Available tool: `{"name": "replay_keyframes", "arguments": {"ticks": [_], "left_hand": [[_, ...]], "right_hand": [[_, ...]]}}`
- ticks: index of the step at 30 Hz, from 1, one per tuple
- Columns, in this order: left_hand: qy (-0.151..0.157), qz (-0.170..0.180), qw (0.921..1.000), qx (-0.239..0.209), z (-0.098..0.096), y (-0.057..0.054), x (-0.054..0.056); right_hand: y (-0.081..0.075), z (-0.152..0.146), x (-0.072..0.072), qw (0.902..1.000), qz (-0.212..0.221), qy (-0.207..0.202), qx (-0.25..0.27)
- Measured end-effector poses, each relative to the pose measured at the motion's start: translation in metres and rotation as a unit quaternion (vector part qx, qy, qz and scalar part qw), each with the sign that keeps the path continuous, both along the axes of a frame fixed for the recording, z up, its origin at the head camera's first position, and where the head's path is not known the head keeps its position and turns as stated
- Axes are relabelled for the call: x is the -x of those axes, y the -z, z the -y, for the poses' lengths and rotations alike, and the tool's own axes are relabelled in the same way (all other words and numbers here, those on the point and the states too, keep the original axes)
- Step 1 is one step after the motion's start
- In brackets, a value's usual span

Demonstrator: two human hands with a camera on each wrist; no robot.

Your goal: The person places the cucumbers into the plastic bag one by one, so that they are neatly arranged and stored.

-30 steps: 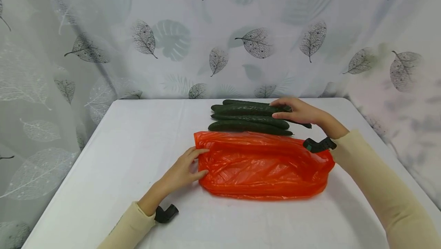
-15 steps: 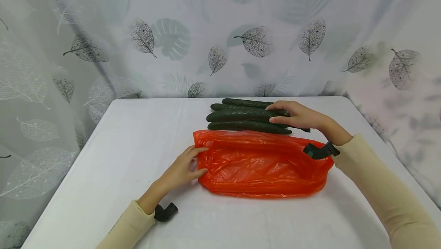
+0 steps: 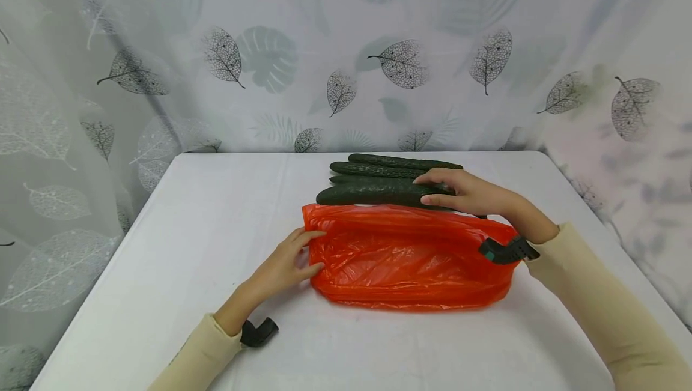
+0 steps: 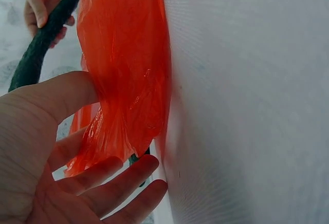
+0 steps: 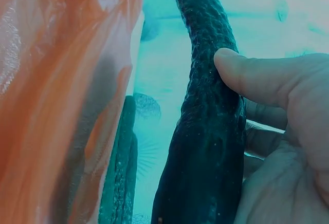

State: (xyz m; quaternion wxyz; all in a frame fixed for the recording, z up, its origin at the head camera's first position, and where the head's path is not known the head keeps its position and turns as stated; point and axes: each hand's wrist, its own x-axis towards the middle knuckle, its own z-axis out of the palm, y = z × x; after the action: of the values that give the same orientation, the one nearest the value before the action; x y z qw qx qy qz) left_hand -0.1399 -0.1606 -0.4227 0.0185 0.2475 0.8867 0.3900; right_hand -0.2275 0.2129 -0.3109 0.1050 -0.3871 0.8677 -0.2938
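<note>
In the head view, my right hand grips a long dark green cucumber near its right end and holds it above the others. The right wrist view shows the thumb on one side of that cucumber, fingers curled behind it. A red plastic bag lies on its side in front of the cucumbers. My left hand holds the bag's left end. Up close in the left wrist view, the thumb and forefinger have the thin plastic between them; the other fingers are spread.
Several more cucumbers lie side by side at the back of the white table, behind the bag. A leaf-patterned curtain hangs directly behind the table's far edge. Each wrist wears a black camera mount.
My right hand has taken a cucumber from the row and lifted it towards the bag, over the front cucumber. The left hand stays at the bag's left end.
</note>
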Motion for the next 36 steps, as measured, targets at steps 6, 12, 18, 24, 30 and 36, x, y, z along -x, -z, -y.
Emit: {"name": "replay_keyframes", "arguments": {"ticks": [6, 12, 18, 24, 30, 36], "left_hand": [[-0.003, -0.002, 1.0, 0.004, -0.001, 0.0, 0.0], [-0.002, 0.001, 1.0, 0.007, 0.0, 0.0, -0.001], [-0.003, 0.002, 1.0, 0.009, 0.0, 0.0, 0.0], [-0.006, 0.007, 1.0, 0.002, 0.0, 0.001, 0.001], [0.003, 0.003, 1.0, -0.003, 0.001, 0.002, 0.001], [-0.001, 0.001, 1.0, 0.004, 0.0, 0.0, 0.001]], "right_hand": [[0.004, -0.003, -0.008, 0.9999, 0.009, -0.01, 0.0], [0.01, -0.006, -0.019, 0.9995, 0.028, -0.01, 0.009], [0.02, -0.005, -0.026, 0.9994, 0.025, -0.022, 0.015], [0.027, -0.004, -0.033, 0.9993, 0.032, -0.02, -0.002], [0.033, -0.005, -0.038, 0.9986, 0.046, -0.022, -0.012], [0.04, -0.011, -0.04, 0.9984, 0.05, -0.023, -0.016]]}}
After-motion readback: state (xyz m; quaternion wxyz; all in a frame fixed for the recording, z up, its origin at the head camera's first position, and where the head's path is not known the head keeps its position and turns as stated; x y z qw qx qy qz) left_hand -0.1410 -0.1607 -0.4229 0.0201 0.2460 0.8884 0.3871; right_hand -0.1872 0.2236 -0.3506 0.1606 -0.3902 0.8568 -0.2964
